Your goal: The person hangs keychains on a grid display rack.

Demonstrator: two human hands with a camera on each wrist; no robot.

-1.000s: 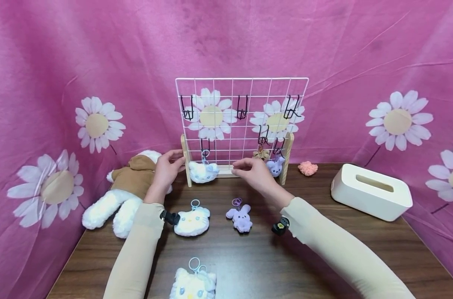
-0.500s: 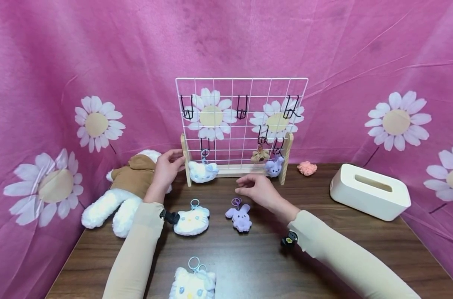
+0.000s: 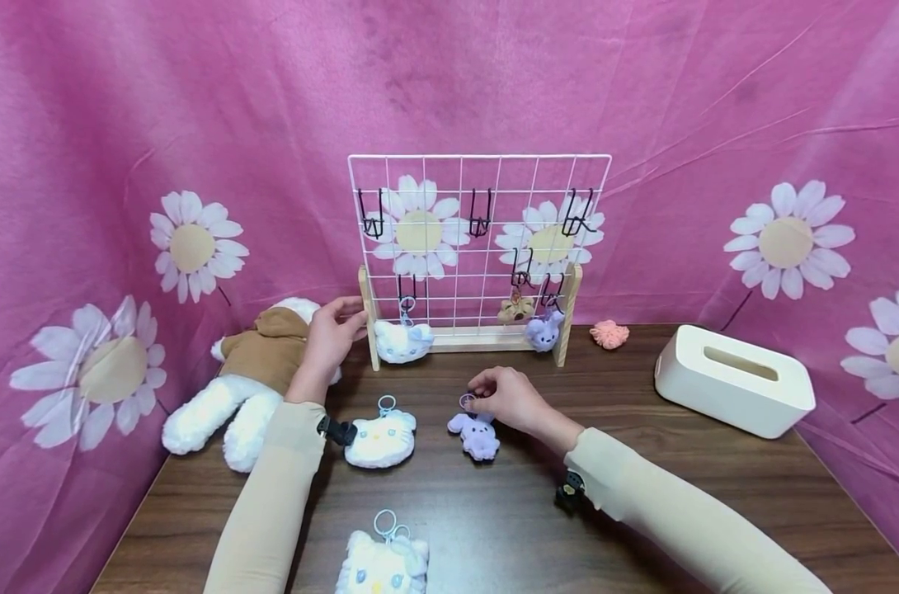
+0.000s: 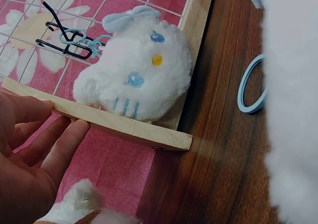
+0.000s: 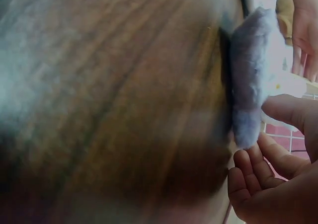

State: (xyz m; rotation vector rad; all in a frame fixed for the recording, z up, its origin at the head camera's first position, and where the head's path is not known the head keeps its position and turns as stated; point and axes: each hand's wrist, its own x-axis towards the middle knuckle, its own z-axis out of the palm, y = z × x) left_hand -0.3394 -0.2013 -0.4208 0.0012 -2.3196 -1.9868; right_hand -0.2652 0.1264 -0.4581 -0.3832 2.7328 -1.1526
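Note:
A wire grid rack (image 3: pixel 461 247) with wooden side posts stands at the back, black hooks on it. My left hand (image 3: pixel 334 330) grips its left wooden post (image 4: pixel 124 120), thumb on the near side and fingers against the outer side. Beside that post hangs a white plush cat keychain (image 4: pixel 139 65) with a pale blue bow. My right hand (image 3: pixel 510 399) is at the key ring (image 3: pixel 466 402) of a purple bunny keychain (image 3: pixel 479 439) lying on the table. In the right wrist view, thumb and fingers stand apart by the bunny's ear; the fingertips are partly hidden.
Two white cat keychains lie nearer, one in the middle (image 3: pixel 379 440) and one at the front (image 3: pixel 384 565). A brown flower charm (image 3: pixel 516 309) and another purple bunny (image 3: pixel 544 332) hang right. A plush toy (image 3: pixel 260 363), a pink charm (image 3: pixel 609 334) and a tissue box (image 3: pixel 735 384) flank the rack.
My right hand has come down and toward me from the rack's lower bar to the purple bunny's ring. The left hand has stayed on the post.

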